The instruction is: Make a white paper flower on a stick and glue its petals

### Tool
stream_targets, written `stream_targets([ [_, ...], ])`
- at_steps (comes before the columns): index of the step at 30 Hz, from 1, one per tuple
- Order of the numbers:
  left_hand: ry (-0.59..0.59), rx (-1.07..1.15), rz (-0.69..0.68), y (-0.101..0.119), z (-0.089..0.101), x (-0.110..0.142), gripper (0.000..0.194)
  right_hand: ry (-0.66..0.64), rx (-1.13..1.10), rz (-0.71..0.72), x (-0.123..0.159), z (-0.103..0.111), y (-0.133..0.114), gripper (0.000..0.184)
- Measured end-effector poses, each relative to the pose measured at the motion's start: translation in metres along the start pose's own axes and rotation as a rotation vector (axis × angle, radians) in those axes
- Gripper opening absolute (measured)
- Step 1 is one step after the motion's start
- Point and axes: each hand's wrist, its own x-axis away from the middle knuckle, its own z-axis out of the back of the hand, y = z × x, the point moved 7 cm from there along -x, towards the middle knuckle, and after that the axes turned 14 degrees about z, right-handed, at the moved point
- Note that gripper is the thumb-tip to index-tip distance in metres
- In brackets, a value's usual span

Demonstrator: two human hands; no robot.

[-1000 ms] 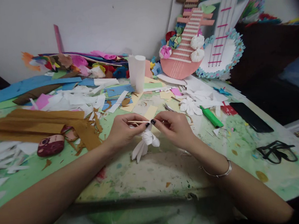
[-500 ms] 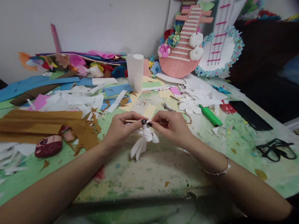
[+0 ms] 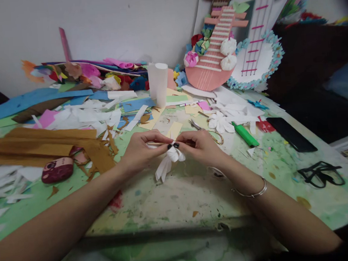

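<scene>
Both hands meet over the middle of the table, pinching a white paper flower (image 3: 173,154) between thumbs and fingers. My left hand (image 3: 145,149) is closed on its upper left edge, and a thin wooden stick (image 3: 154,143) shows between the fingers. My right hand (image 3: 198,145) is closed on the upper right edge, its thumb tip touching the left thumb. Long white petals (image 3: 164,170) hang down to the lower left. The fingertips behind the flower are hidden. Just beyond the right hand lie gold-handled scissors (image 3: 215,135) and a flat white paper flower shape (image 3: 220,122).
White paper scraps (image 3: 82,117) and brown crepe paper (image 3: 36,145) cover the left side, beside a dark red case (image 3: 57,170). A white paper roll (image 3: 161,85) stands behind. At right are a green tube (image 3: 245,134), phone (image 3: 291,134) and glasses (image 3: 320,174). Paper instruments (image 3: 209,69) lean on the wall.
The hands and the flower have shifted slightly right. The thumbs have come together on the flower's top, and its hanging petals have swung a little up and right.
</scene>
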Motion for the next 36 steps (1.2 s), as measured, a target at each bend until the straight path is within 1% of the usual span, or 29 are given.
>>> stream_targets([
  [2, 0.01, 0.0, 0.025, -0.002, 0.001, 0.0, 0.015, 0.015, -0.024, -0.006, 0.0, 0.0, 0.001, 0.026],
  [6, 0.042, 0.055, 0.095, -0.007, 0.005, -0.001, 0.03, 0.083, -0.066, -0.021, 0.0, 0.002, 0.002, 0.024],
  [9, 0.013, 0.096, 0.107, -0.008, 0.003, -0.002, 0.028, 0.117, -0.072, -0.013, 0.0, 0.003, 0.001, 0.023],
  [13, 0.002, 0.133, 0.114, -0.011, 0.001, -0.003, 0.026, 0.143, -0.079, -0.003, 0.001, 0.003, 0.002, 0.022],
  [18, -0.009, 0.156, 0.18, -0.019, 0.001, -0.003, 0.032, 0.194, -0.106, -0.008, 0.003, 0.004, 0.007, 0.024],
  [22, 0.023, 0.136, 0.139, -0.018, 0.004, -0.004, 0.031, 0.176, -0.047, 0.006, 0.002, 0.006, 0.003, 0.021],
  [28, 0.037, 0.187, 0.129, -0.019, 0.005, -0.005, 0.025, 0.022, -0.003, 0.005, -0.001, 0.0, -0.002, 0.024],
  [30, 0.034, 0.201, 0.135, -0.019, 0.005, -0.005, 0.026, 0.024, -0.017, -0.009, -0.001, -0.001, -0.001, 0.023],
  [36, -0.01, 0.328, 0.184, -0.024, 0.001, -0.004, 0.029, 0.105, -0.134, -0.093, 0.001, -0.002, 0.006, 0.02],
])
